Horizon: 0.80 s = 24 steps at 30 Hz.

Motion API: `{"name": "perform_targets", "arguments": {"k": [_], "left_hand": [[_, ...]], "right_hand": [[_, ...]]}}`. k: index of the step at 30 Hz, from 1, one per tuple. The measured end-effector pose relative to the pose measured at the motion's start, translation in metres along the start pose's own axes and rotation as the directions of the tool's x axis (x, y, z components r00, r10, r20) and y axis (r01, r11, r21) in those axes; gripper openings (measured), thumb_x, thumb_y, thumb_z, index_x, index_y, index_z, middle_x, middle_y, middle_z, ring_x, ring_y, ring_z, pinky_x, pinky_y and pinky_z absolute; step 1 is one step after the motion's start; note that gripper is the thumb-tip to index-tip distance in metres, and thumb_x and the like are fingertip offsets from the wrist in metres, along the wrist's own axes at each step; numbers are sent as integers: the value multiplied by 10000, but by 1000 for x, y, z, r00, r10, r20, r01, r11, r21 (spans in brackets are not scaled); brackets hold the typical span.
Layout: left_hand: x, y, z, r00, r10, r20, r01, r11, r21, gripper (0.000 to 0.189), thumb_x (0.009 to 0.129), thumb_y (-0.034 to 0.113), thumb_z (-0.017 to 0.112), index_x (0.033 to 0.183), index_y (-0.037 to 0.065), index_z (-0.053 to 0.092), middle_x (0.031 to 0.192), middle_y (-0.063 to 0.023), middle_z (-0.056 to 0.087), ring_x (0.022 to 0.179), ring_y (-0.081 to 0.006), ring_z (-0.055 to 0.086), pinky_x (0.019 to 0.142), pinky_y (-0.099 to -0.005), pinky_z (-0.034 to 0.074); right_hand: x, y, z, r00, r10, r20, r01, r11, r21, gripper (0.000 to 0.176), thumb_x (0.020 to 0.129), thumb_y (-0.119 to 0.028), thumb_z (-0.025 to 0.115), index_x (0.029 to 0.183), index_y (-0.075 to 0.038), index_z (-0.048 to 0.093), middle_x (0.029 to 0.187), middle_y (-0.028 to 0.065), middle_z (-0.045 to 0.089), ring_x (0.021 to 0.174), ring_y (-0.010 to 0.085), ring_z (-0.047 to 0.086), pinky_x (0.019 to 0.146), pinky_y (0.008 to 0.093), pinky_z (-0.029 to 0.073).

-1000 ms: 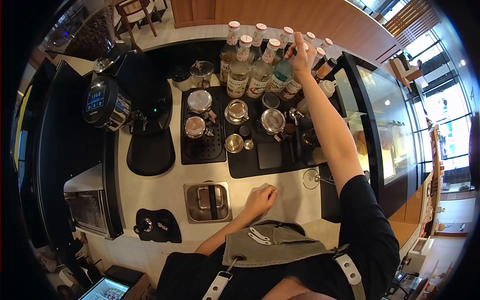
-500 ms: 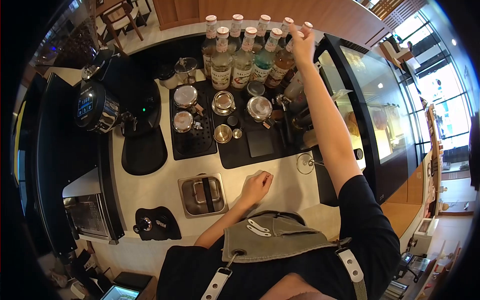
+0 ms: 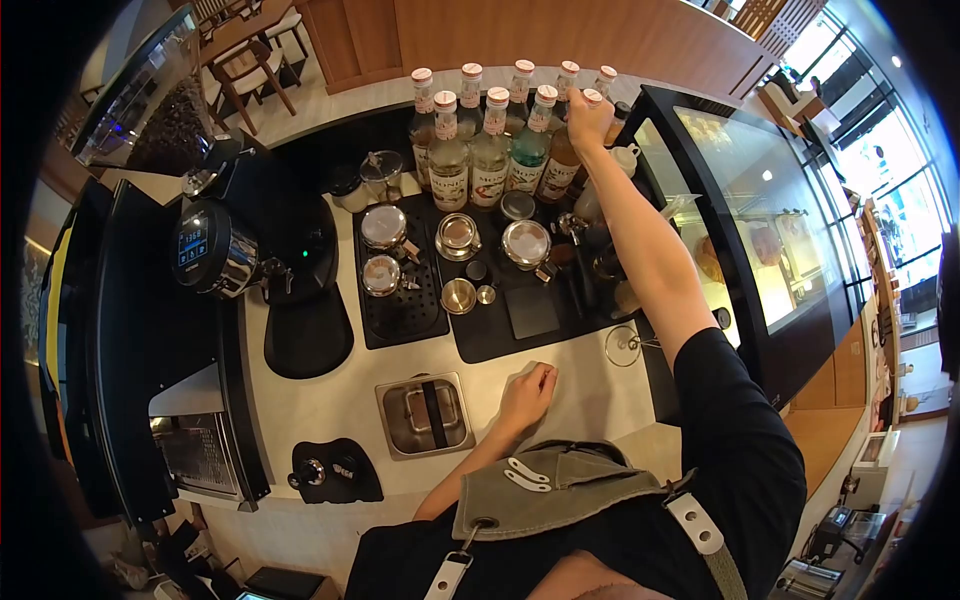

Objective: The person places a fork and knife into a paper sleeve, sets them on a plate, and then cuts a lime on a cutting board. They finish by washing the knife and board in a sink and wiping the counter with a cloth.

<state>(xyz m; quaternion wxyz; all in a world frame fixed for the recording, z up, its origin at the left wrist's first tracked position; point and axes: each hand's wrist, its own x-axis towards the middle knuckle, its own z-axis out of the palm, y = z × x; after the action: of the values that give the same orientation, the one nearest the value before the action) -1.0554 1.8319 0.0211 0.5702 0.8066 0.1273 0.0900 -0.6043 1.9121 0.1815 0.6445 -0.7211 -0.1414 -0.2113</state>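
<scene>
Right hand (image 3: 588,118) grips amber bottle (image 3: 558,172) behind steel pitchers (image 3: 526,243).

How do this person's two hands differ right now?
The right hand reaches far out to the back row; the left hand lies near the body. The right hand grips the neck of the amber syrup bottle; the left hand rests curled on the counter beside the steel bin. Both are bare.

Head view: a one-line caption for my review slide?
The right hand grips the neck of an amber syrup bottle; the left hand rests curled on the café counter.
</scene>
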Motion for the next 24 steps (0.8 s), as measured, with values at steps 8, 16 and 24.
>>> {"name": "perform_targets", "arguments": {"k": [8,16,24], "left_hand": [[2,-2,7,999,-43,-26,43,999,8,199,979,254,616,998,64,675,752,-161,697,684,-364,691,636,-427,534],[-1,-35,21,997,82,8,-82,987,138,161,987,183,594,952,46,674,760,-191,680,657,-374,668,587,-456,504],[-4,-28,11,984,-76,164,113,967,-229,211,1032,178,573,894,19,579,702,-14,552,595,-87,497,515,-247,411]], "right_hand": [[9,8,-2,997,-26,72,30,998,-64,294,820,-185,700,644,36,620,635,91,673,617,172,613,623,379,474],[-83,-70,-72,959,-278,-56,283,952,114,623,882,-309,766,1327,8,467,1223,144,566,1157,263,558,1001,393,471],[-407,-150,-349,692,-168,702,195,980,42,409,992,-265,639,633,-74,605,573,129,570,505,315,555,469,417,410]]}}
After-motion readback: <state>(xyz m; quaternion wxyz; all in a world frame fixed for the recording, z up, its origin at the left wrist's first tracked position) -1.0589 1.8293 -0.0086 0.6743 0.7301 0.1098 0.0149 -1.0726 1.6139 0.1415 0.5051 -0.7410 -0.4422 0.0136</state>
